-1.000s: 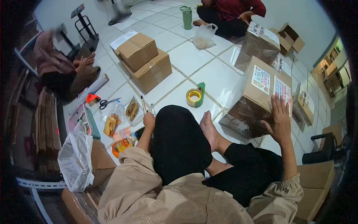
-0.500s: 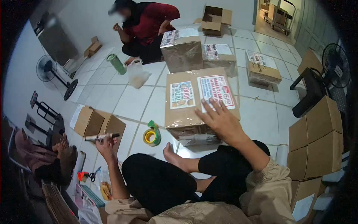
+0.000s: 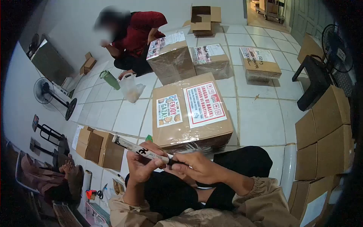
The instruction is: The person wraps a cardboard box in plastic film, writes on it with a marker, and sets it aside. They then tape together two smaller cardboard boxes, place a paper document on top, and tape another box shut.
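Note:
A white marker with black lettering is held up over my lap. My left hand is closed round its barrel. At the dark cap end, my right hand pinches the marker with its fingers together. Just beyond both hands stands a taped cardboard box with an "Enjoy Gaza" label and a red-and-white warning label on top. A bit of green tape shows behind my left hand; the rest of the roll is hidden.
Wrapped boxes stand behind the labelled box, near a seated person in a red top. Open cartons lie left and stacked cartons right. A black stool, fans, scissors and a green bottle surround me.
My right hand has left the box top and come to the marker's cap end. My left hand has brought the marker inward over my lap. The view has shifted.

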`<act>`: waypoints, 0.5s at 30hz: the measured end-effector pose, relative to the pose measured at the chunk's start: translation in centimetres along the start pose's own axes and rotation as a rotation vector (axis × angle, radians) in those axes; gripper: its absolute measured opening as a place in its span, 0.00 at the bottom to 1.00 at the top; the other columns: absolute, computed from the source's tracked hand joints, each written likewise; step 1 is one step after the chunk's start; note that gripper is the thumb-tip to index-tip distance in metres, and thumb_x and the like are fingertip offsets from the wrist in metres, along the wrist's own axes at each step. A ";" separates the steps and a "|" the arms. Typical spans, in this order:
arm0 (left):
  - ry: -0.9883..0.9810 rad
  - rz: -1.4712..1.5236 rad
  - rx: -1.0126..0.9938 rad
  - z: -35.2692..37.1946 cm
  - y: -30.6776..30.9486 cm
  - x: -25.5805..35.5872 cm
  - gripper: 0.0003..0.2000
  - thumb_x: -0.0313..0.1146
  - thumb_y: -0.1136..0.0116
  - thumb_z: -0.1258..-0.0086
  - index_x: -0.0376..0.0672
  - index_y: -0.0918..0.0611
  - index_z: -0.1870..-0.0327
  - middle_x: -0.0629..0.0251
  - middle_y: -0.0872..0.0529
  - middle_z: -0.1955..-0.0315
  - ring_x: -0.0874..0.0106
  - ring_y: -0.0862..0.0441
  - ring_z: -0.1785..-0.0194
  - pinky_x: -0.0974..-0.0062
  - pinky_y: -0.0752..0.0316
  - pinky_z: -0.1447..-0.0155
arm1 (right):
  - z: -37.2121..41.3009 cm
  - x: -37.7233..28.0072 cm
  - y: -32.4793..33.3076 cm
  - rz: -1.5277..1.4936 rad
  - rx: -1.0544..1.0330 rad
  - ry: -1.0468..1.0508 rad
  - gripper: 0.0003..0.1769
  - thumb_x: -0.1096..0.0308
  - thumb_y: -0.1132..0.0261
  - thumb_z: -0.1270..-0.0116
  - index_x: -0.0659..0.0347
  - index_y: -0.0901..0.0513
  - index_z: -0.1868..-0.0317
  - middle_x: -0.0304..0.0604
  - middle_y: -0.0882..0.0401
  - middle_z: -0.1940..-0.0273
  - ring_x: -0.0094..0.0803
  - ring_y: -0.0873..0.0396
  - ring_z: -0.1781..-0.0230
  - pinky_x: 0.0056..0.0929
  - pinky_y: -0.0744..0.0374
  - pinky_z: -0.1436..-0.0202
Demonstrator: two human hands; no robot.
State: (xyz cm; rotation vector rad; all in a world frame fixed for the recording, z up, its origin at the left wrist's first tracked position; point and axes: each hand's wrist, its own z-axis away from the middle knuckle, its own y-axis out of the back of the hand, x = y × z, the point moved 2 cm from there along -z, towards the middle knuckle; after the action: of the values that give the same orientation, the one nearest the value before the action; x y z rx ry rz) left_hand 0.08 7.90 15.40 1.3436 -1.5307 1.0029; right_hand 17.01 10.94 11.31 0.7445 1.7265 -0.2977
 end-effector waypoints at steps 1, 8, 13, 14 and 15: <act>0.032 0.075 -0.006 0.1 0.0 -0.3 0.08 0.23 0.36 0.44 0.30 0.21 0.65 0.55 0.19 0.72 0.71 0.19 0.71 0.78 0.22 0.69 | -0.1 0.1 -0.2 -0.126 -0.023 0.028 0.16 0.59 0.50 0.27 0.67 0.31 0.59 0.52 0.27 0.72 0.41 0.27 0.71 0.39 0.30 0.66; 0.035 -0.045 0.222 2.5 0.6 -2.4 0.08 0.28 0.39 0.41 0.31 0.22 0.67 0.61 0.20 0.78 0.78 0.25 0.80 0.84 0.32 0.76 | -0.8 1.7 -2.8 0.127 0.049 -0.003 0.16 0.61 0.49 0.28 0.68 0.35 0.65 0.56 0.30 0.81 0.52 0.27 0.79 0.39 0.28 0.74; -0.389 -0.353 0.847 1.5 5.4 -1.6 0.07 0.32 0.43 0.35 0.36 0.23 0.64 0.71 0.25 0.78 0.82 0.31 0.81 0.88 0.40 0.81 | -0.8 2.2 -4.0 0.615 0.110 0.214 0.13 0.66 0.45 0.32 0.69 0.33 0.66 0.60 0.25 0.72 0.49 0.20 0.76 0.38 0.24 0.78; -0.330 -0.095 0.877 1.9 9.6 -0.6 0.08 0.34 0.44 0.33 0.37 0.23 0.63 0.71 0.25 0.77 0.85 0.33 0.81 0.90 0.42 0.81 | -0.1 3.9 -5.5 0.494 0.083 0.115 0.12 0.66 0.44 0.34 0.69 0.32 0.65 0.56 0.25 0.72 0.48 0.20 0.73 0.39 0.25 0.74; -0.288 0.172 0.924 2.3 13.8 0.5 0.10 0.37 0.44 0.31 0.39 0.23 0.61 0.72 0.25 0.77 0.88 0.35 0.82 0.91 0.45 0.81 | -0.1 3.8 -5.4 0.498 0.096 0.121 0.12 0.66 0.44 0.34 0.69 0.32 0.65 0.56 0.25 0.72 0.48 0.20 0.73 0.39 0.25 0.74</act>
State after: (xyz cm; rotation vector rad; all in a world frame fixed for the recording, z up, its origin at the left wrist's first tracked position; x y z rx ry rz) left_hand -13.83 6.99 14.58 2.0678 -1.4418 1.8181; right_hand 13.12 8.09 6.80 1.2517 1.5830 0.0087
